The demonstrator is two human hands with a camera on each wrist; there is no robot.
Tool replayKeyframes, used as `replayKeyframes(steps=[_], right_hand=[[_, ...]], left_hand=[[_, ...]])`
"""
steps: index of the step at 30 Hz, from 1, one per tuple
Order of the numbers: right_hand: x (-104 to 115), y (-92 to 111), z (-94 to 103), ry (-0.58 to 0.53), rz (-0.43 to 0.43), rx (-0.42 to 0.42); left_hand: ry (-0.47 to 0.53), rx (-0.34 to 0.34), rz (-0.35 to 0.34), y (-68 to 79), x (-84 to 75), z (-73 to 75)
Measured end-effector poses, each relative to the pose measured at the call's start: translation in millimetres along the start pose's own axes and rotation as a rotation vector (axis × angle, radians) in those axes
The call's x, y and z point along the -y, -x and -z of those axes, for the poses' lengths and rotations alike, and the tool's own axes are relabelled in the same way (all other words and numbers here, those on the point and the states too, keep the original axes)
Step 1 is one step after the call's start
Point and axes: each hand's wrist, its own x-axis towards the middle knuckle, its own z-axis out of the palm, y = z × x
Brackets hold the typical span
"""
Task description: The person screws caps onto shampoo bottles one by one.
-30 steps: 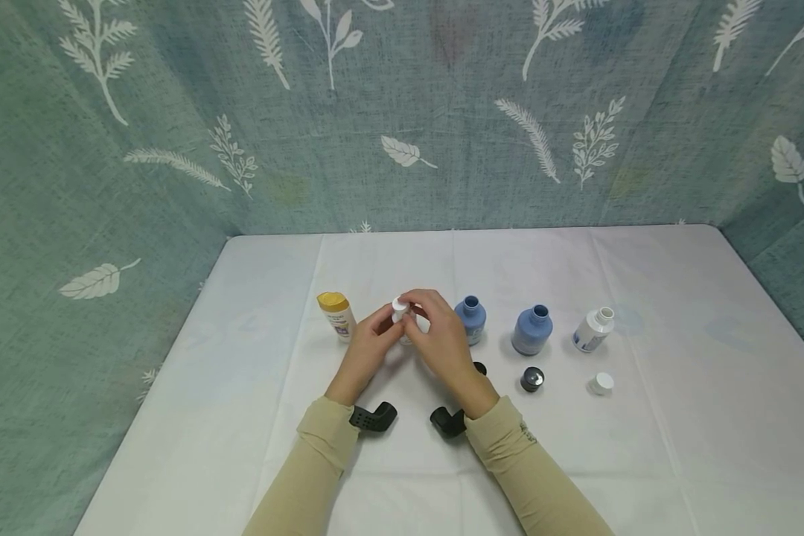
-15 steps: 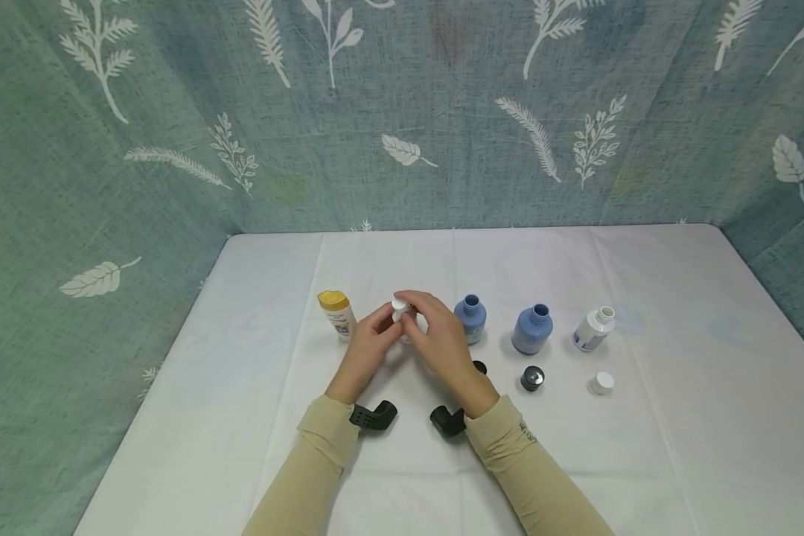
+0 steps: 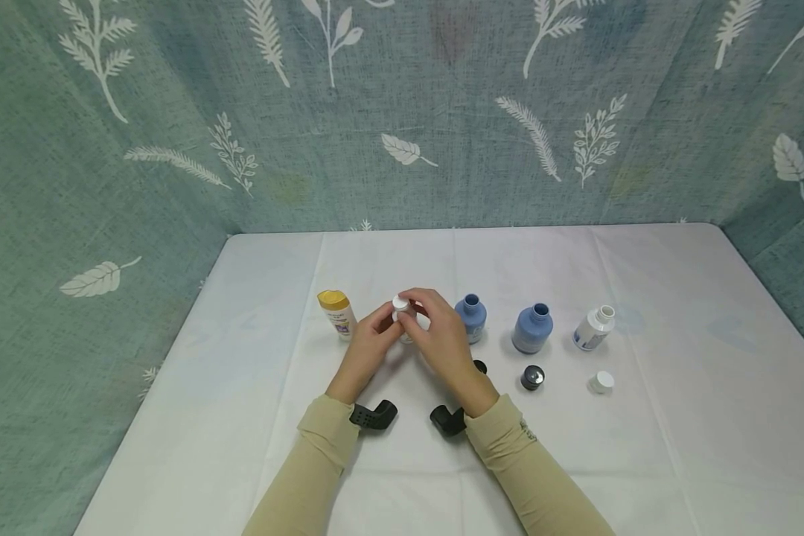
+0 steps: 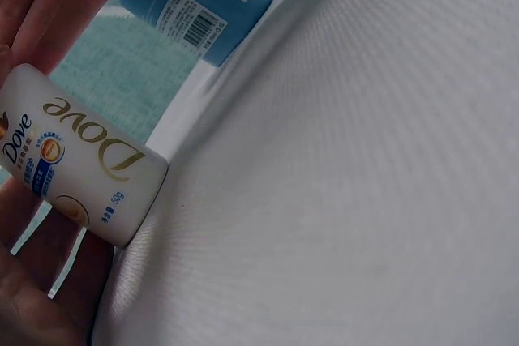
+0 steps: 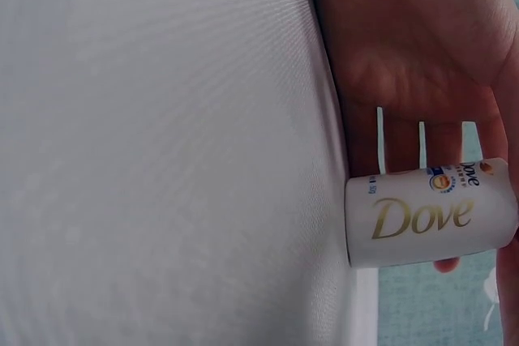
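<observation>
Below: white tablecloth point(image 3: 744, 417) | Behind: leaf-print curtain point(image 3: 348, 134) | Left hand point(image 3: 365, 348): holds Dove bottle point(image 5: 430, 218) | Right hand point(image 3: 442, 342): pinches its cap point(image 3: 400, 303)

The yellow-capped bottle point(image 3: 337, 316) and nearest blue bottle point(image 3: 471, 318) flank the Dove container point(image 5: 430, 218), passage free behind.

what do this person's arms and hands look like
The left hand and right hand are ungloved. The long khaki fabric left sleeve and matching right sleeve reach the wrists; the right bears a small dark marking, too small to read. A bent black device juts from the left cuff, a similar black one from the right.
</observation>
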Motion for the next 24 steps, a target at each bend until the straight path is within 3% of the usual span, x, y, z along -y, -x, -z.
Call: replayKeyframes(steps=[5,9,24], right_hand=[[0.0,0.3,0.3,0.001,-0.005,0.007],[-0.2,0.4,0.4,0.007,-0.002,0.008],[-1.7,-0.4,-1.0,-0.033,0.0,-0.009]], left_hand=[[0.017,-0.007,-0.027,-4.3,14.4,-0.8],[0.03,0.001,-0.047,-4.3,15.2,-0.8],[-0.013,-0.006,-0.003,-4.8,14.3,-0.1]])
